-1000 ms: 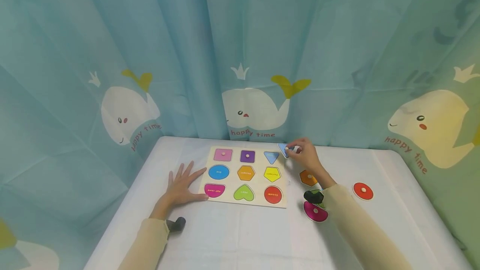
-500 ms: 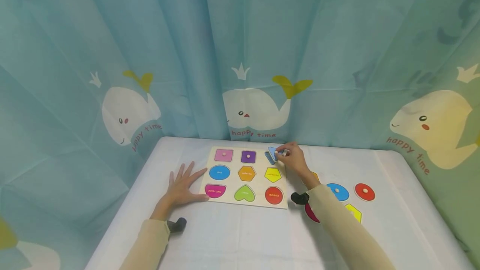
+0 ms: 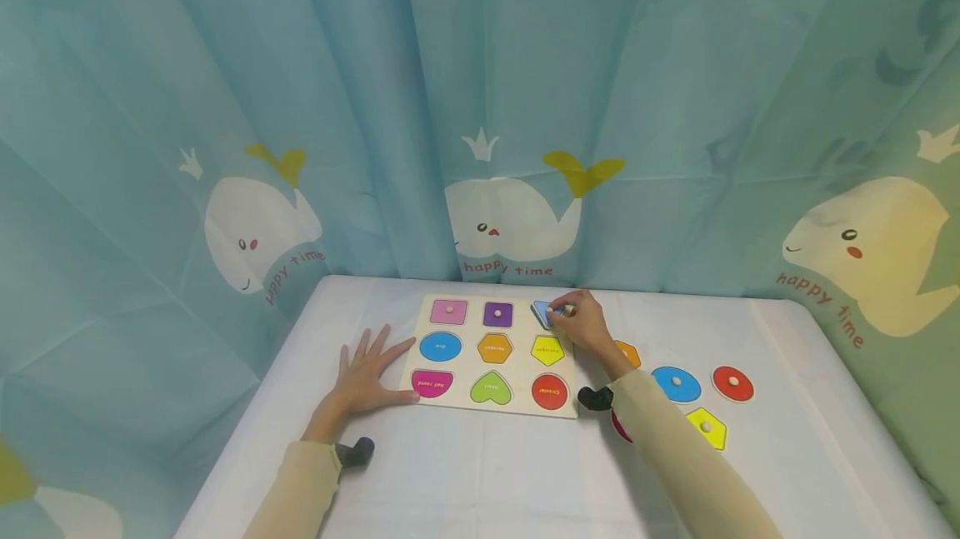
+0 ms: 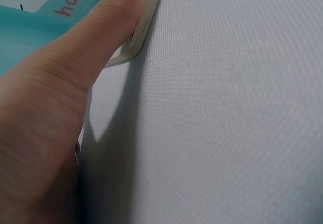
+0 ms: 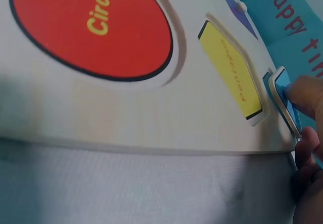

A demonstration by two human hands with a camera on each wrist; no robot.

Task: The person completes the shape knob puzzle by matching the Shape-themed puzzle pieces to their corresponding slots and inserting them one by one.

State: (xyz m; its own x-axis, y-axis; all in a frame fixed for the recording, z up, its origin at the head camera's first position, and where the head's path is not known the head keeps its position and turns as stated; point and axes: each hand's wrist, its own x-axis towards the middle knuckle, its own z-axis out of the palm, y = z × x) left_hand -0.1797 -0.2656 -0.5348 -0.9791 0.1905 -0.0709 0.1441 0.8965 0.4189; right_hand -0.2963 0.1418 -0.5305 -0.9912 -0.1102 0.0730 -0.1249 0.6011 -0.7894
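Note:
A cream wooden shape-puzzle board [image 3: 462, 367] lies flat on the table. Between thumb and fingers, my right hand [image 3: 588, 326] pinches the light blue triangle piece [image 3: 542, 313] by its knob, over the board's far right recess. In the right wrist view the triangle piece [image 5: 282, 94] stands slightly tilted above that slot, not flush. My left hand [image 3: 362, 382] is spread flat, its thumb and index fingertip touching the board's left edge; the left wrist view shows the thumb [image 4: 108, 19] on a corner. A pink rectangle piece [image 3: 441, 311] and a purple square piece [image 3: 490, 316] sit in their recesses.
Right of the board lie an orange hexagon piece [image 3: 629, 352], a blue oval [image 3: 667, 384], a red circle [image 3: 733, 393] and a yellow pentagon [image 3: 712, 437]. My right sleeve mostly covers a magenta half-round piece [image 3: 620, 427]. A whale-print curtain [image 3: 645, 106] hangs behind the white table [image 3: 480, 481].
My right hand has carried the triangle piece left from beyond the board's corner to its recess and lowered it there. The left hand stays against the board.

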